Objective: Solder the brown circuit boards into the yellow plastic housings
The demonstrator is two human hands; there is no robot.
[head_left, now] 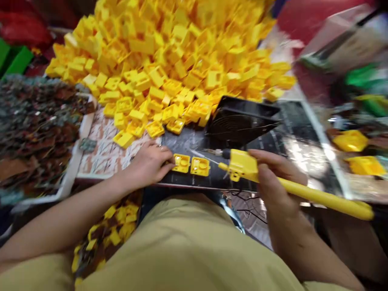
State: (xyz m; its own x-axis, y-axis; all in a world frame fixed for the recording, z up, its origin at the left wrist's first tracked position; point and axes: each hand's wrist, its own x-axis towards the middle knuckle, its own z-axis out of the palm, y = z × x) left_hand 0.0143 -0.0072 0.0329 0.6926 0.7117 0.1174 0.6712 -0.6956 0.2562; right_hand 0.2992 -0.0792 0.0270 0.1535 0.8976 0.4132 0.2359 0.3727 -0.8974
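Observation:
Two small yellow housings, a left one (pixel 182 163) and a right one (pixel 200 166), lie side by side on the black work surface (pixel 178 180) near its front edge. My left hand (pixel 152 162) is closed at the left housing, its fingertips pressed together at that housing's left side; whatever they pinch is hidden. My right hand (pixel 280 178) is wrapped round a yellow soldering iron (pixel 244 163), whose metal tip points left, above and to the right of the right housing. A thin pale strand runs near the tip.
A large heap of yellow housings (pixel 169 52) fills the back. A black fan (pixel 242 121) stands behind the iron. At left is a white tray (pixel 74 161) of small dark parts. More yellow pieces (pixel 121 222) lie below the surface; cables hang at the front.

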